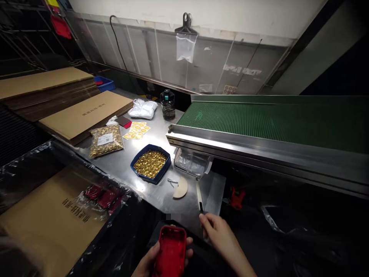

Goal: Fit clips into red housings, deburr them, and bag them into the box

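With our left hand grip wrapped shut on the red casing at 6 o'clock, we should steady it while our right hand pinches the slim tool on the bench at its 11 o'clock squarely, though whether that grip has closed we cannot tell

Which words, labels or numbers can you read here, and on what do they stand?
None reads clearly.
Flat cardboard: print too blurred.
Wrapped carton: dark print, illegible.
Back panel: pale lettering, blurred.
Bag label: too small.
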`<state>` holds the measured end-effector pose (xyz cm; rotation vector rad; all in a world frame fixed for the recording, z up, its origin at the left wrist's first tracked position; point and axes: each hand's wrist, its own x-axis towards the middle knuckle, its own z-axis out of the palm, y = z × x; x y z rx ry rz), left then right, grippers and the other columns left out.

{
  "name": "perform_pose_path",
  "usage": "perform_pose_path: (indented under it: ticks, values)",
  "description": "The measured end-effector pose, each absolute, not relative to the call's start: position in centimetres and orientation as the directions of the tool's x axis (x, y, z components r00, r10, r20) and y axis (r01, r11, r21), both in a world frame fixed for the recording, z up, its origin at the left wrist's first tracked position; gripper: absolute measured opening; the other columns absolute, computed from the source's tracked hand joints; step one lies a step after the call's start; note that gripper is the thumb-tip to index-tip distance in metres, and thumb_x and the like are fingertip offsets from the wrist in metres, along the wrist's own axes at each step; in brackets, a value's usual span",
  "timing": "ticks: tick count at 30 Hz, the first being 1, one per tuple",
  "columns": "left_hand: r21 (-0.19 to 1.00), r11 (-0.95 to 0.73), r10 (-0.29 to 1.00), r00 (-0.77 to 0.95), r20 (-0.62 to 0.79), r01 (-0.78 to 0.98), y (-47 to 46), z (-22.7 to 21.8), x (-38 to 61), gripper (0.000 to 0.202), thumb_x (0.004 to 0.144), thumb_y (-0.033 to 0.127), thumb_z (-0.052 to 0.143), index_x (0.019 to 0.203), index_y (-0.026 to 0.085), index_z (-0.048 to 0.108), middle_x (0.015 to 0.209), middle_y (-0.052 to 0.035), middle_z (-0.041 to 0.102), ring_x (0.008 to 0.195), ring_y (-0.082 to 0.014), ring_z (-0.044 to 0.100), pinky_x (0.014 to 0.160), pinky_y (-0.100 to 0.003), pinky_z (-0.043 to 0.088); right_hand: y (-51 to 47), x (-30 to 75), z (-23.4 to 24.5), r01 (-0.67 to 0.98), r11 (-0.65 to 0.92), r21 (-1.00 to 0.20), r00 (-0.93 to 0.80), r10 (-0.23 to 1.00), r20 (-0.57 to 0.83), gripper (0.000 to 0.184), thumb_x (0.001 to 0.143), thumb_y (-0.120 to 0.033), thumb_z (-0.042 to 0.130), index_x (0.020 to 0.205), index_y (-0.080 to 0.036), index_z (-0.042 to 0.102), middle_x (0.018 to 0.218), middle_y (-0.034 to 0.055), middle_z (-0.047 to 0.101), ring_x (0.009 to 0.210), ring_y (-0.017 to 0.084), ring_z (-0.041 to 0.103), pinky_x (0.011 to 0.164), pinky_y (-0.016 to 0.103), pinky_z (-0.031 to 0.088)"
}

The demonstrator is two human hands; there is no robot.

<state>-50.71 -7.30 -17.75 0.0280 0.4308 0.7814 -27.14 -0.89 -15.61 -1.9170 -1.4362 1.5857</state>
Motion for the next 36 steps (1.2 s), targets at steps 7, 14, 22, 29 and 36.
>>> perform_pose_path:
  ticks: [7, 14, 22, 29, 36]
  values:
    - [0.231, 0.481, 0.845, 0.377, -0.380, -0.845, -4.3, -16.0, -49.9, 0.072, 0.082, 0.057, 0.074, 0.143, 0.023, 0.056, 0.149, -0.0105, 0.055, 0.147, -0.0296, 0.037, 0.123, -0.042, 0.027, -1.2, -30.5, -13.7, 0.317, -0.434, -0.843, -0.266, 0.812, -0.519, 0.046, 0.097, -0.064, 0.045, 0.106, -0.022, 0.063, 0.084, 0.0038, 0.072, 0.073, 0.019, 0.069, 0.067, 0.029, 0.050]
    - [0.527, 0.369, 0.927, 0.266, -0.264, -0.765, -4.4, -13.4, -48.8, 0.100, 0.057, 0.052, 0.094, 0.145, 0.037, 0.049, 0.163, -0.0053, 0.034, 0.151, -0.0379, 0.025, 0.120, -0.049, 0.031, -2.7, -30.8, -12.9, -0.131, -0.507, -0.852, -0.190, 0.856, -0.480, 0.050, 0.089, -0.050, 0.066, 0.128, -0.019, 0.056, 0.100, 0.0075, 0.071, 0.093, 0.022, 0.069, 0.082, 0.032, 0.054]
    - [0.288, 0.838, 0.537, 0.792, -0.291, -0.463, -5.8, -13.4, -49.0, 0.075, 0.078, 0.067, 0.072, 0.127, 0.011, 0.064, 0.131, -0.0216, 0.063, 0.130, -0.0414, 0.055, 0.113, -0.054, 0.036, -2.7, -27.3, -6.8, 0.402, -0.010, -0.916, -0.517, 0.823, -0.236, 0.041, 0.084, -0.018, 0.068, 0.123, -0.032, 0.070, 0.099, -0.0011, 0.073, 0.089, 0.016, 0.067, 0.083, 0.025, 0.049]
    - [0.304, 0.850, 0.511, 0.813, -0.278, -0.430, -7.5, -13.2, -47.4, 0.089, 0.073, 0.069, 0.075, 0.136, 0.009, 0.055, 0.107, -0.0232, 0.073, 0.100, -0.0396, 0.072, 0.092, -0.054, 0.053, -4.4, -29.1, -9.3, 0.127, -0.322, -0.938, -0.201, 0.918, -0.343, 0.023, 0.102, -0.040, 0.052, 0.111, -0.027, 0.068, 0.094, 0.0004, 0.071, 0.077, 0.012, 0.063, 0.071, 0.022, 0.050]
    - [0.378, 0.873, 0.442, 0.828, -0.346, -0.308, -7.5, -11.9, -47.2, 0.097, 0.062, 0.074, 0.080, 0.128, 0.005, 0.063, 0.107, -0.0249, 0.074, 0.102, -0.0392, 0.072, 0.092, -0.047, 0.054, -6.0, -29.8, -10.3, -0.071, -0.372, -0.925, -0.173, 0.918, -0.356, 0.037, 0.105, -0.043, 0.045, 0.093, -0.020, 0.071, 0.076, 0.0024, 0.068, 0.069, 0.013, 0.060, 0.065, 0.023, 0.047]
